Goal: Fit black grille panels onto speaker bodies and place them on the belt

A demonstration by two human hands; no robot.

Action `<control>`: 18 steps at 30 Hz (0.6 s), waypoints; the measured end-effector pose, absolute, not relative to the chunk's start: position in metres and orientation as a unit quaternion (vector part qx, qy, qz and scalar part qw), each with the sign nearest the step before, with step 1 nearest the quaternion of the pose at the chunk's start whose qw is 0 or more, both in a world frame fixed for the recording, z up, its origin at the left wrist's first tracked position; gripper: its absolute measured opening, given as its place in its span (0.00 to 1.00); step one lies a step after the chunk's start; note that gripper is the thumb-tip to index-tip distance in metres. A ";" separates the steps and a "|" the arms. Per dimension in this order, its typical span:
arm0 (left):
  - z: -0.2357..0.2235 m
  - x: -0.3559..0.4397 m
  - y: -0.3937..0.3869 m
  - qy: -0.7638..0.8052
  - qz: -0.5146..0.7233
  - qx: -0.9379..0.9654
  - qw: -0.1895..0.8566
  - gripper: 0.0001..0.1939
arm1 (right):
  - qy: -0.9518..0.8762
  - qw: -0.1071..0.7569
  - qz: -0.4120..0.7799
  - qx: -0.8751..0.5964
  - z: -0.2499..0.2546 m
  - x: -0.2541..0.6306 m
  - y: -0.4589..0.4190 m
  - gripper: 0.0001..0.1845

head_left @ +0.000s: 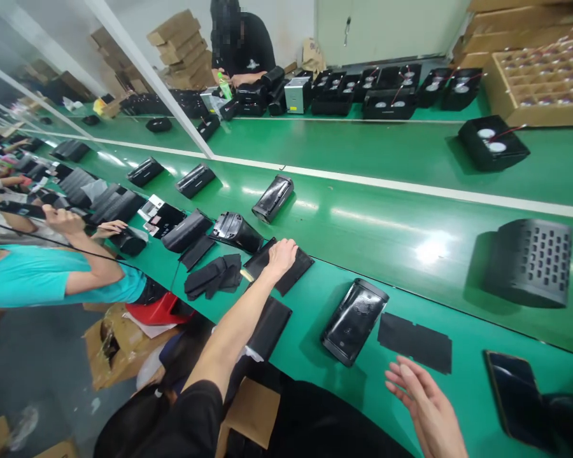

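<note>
On the green assembly desk (310, 375), the left arm (232, 343) stretches forward, its left hand (281, 259) resting palm-down on a flat black sheet (290, 281), fingers (287, 249) close together and holding nothing. The right hand (423, 407) hangs open, fingers (407, 381) spread wide, near a black foam pad (414, 342) and a black casing (354, 321).

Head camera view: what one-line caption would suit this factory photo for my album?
Left hand rests on a flat black panel on a green assembly line, right hand open near a black sheet.
</note>
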State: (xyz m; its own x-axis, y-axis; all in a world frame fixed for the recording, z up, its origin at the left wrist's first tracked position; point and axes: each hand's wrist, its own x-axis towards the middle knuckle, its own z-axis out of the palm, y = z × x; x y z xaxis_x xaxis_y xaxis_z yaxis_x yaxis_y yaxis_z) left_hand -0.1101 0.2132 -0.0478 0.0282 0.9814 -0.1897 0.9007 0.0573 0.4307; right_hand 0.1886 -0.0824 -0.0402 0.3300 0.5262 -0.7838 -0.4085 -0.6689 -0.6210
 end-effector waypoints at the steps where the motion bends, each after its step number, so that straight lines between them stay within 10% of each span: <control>1: -0.039 -0.112 0.211 0.691 0.103 0.678 0.229 0.07 | -0.058 0.405 0.578 -0.706 -0.035 0.186 -0.079 0.36; 5: -0.002 -0.113 0.189 0.705 0.173 0.640 0.252 0.10 | -0.141 0.410 0.592 -0.680 -0.007 0.167 -0.057 0.36; 11: 0.023 -0.077 0.112 0.663 0.340 0.353 0.565 0.14 | -0.172 0.469 0.634 -0.591 0.013 0.140 -0.040 0.42; 18: 0.042 -0.059 0.027 0.571 0.294 0.193 0.742 0.24 | -0.052 0.510 0.642 -0.570 0.018 0.175 -0.068 0.23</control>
State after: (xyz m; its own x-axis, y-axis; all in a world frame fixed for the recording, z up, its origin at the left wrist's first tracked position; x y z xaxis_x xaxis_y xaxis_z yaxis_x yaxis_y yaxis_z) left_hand -0.0585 0.0274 0.0421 0.1758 0.6567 -0.7334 -0.2150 0.7526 0.6223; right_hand 0.1750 -0.0681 0.0175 0.1692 0.7148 -0.6785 -0.5952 -0.4746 -0.6484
